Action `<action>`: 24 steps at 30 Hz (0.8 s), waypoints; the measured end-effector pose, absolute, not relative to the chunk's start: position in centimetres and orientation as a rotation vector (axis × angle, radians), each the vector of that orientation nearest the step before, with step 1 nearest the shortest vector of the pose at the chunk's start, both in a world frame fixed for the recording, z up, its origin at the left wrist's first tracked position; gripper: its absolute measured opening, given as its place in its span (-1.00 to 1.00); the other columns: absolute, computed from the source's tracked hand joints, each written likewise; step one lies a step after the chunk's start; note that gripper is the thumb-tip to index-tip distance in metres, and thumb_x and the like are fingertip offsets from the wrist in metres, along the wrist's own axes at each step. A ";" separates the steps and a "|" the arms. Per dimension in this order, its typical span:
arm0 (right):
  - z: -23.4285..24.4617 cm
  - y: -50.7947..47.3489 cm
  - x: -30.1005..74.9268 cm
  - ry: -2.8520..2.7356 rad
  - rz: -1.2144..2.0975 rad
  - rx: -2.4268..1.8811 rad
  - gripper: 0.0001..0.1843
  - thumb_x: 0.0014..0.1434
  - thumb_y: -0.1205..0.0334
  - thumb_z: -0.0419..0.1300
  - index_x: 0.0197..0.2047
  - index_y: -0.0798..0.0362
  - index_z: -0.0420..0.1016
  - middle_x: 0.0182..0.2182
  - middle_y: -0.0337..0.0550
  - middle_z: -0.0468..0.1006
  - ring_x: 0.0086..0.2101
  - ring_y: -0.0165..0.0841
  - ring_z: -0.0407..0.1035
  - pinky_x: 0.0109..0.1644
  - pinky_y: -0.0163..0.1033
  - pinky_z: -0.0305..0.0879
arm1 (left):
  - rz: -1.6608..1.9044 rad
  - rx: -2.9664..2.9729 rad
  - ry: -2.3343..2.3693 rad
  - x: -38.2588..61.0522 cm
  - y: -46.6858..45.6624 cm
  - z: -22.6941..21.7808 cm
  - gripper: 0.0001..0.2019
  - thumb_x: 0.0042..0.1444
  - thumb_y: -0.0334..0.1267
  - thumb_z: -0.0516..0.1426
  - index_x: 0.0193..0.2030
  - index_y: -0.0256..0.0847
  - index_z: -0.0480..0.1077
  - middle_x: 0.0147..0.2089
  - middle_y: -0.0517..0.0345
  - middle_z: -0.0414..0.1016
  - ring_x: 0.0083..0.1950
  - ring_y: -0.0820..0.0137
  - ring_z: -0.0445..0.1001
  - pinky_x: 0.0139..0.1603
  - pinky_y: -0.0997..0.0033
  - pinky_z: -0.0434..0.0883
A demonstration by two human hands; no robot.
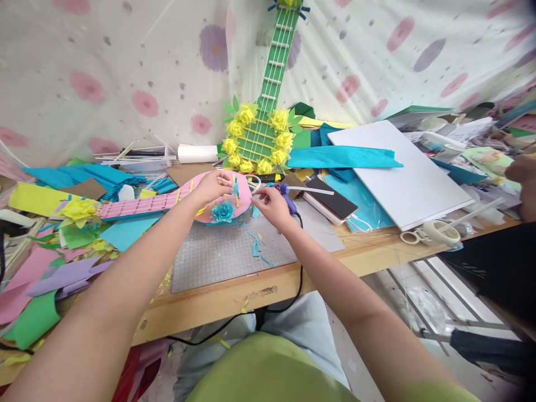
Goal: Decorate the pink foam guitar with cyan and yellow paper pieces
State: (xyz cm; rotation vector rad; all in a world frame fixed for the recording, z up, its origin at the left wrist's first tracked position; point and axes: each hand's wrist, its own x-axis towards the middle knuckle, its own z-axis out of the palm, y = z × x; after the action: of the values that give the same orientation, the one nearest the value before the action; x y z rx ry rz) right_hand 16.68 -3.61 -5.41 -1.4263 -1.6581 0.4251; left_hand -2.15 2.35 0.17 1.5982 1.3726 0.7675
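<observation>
A pink paper guitar [240, 207] lies across the table with its neck to the left. A blue paper flower [222, 211] sits on its body, with yellow strips and a small blue piece [235, 188] nearby. My left hand [211, 187] is over the body, fingers loosely stretched towards the small blue piece. Just off the guitar's right edge is my right hand [271, 205], its fingers slightly bent and apart, with nothing visible between them. Behind it, partly hidden, lies a purple-blue glue gun [288, 196] with a white glue stick [320, 190] in its back.
A green paper guitar [274, 72] ringed with yellow flowers stands against the curtain. Blue scraps lie on the grey cutting mat [218, 262]. A phone [332, 197], white board [402, 167] and tape roll [439, 234] are to the right. Another person's hand [523, 173] shows at far right.
</observation>
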 end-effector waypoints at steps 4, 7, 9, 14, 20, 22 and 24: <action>-4.5 -2.0 14.0 -1.665 0.642 -1.435 -0.81 0.02 0.18 0.18 -0.26 0.05 0.45 -0.34 -0.20 0.49 -0.36 -0.40 0.34 -0.24 -0.28 0.24 | 0.765 1.580 1.326 -2.2 1.8 0.5 -0.65 -0.22 -0.45 0.26 -0.25 -0.22 0.29 -0.37 0.20 0.47 -0.45 0.50 0.43 -0.45 0.51 0.32; -4.3 -1.5 13.1 -1.685 0.663 -1.452 -0.87 0.02 0.23 0.15 -0.34 0.05 0.46 -0.39 -0.23 0.50 -0.38 -0.42 0.33 -0.26 -0.30 0.22 | 0.759 1.556 1.308 -2.5 1.7 0.3 -0.62 -0.23 -0.43 0.28 -0.24 -0.21 0.28 -0.36 0.20 0.47 -0.50 0.51 0.41 -0.49 0.50 0.31; -4.3 -1.5 12.8 -1.693 0.663 -1.458 -0.88 0.02 0.23 0.13 -0.37 0.05 0.46 -0.41 -0.24 0.50 -0.39 -0.42 0.33 -0.27 -0.31 0.21 | 0.752 1.541 1.312 -2.6 1.7 0.2 -0.60 -0.25 -0.41 0.29 -0.24 -0.20 0.27 -0.37 0.21 0.47 -0.54 0.52 0.40 -0.51 0.50 0.30; -3.8 -1.8 12.8 -1.684 0.673 -1.516 -0.90 0.02 0.27 0.11 -0.42 0.06 0.45 -0.44 -0.25 0.50 -0.41 -0.43 0.34 -0.30 -0.33 0.19 | 0.729 1.527 1.328 -2.7 1.5 0.2 -0.60 -0.29 -0.42 0.29 -0.27 -0.19 0.27 -0.42 0.22 0.45 -0.52 0.46 0.43 -0.52 0.48 0.29; -4.0 -1.8 14.1 -1.666 0.709 -1.712 -0.92 -0.03 0.24 0.14 -0.47 0.04 0.43 -0.43 -0.25 0.54 -0.38 -0.38 0.39 -0.35 -0.32 0.16 | 0.759 1.613 1.442 -3.4 2.3 0.2 -0.67 -0.30 -0.45 0.25 -0.33 -0.22 0.30 -0.42 0.21 0.44 -0.42 0.40 0.46 -0.38 0.41 0.36; -4.2 -1.6 14.6 -1.713 0.767 -1.788 -0.92 -0.05 0.23 0.15 -0.49 0.03 0.43 -0.45 -0.24 0.53 -0.39 -0.35 0.40 -0.37 -0.31 0.15 | 0.802 1.658 1.471 -3.5 2.5 0.1 -0.70 -0.29 -0.46 0.24 -0.34 -0.23 0.30 -0.42 0.21 0.43 -0.37 0.39 0.46 -0.33 0.40 0.36; -4.3 -1.5 14.7 -1.776 0.747 -1.842 -0.93 -0.06 0.22 0.15 -0.49 0.01 0.43 -0.46 -0.23 0.53 -0.38 -0.33 0.40 -0.37 -0.30 0.15 | 0.845 1.667 1.458 -3.2 2.4 0.1 -0.71 -0.25 -0.45 0.22 -0.33 -0.22 0.28 -0.43 0.23 0.40 -0.35 0.40 0.46 -0.33 0.41 0.36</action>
State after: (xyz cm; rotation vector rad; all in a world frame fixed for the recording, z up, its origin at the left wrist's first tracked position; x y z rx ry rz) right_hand 14.72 -1.53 -4.32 -1.8421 -1.7758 0.7469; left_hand -3.20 2.43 0.11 1.6667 1.4582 0.8452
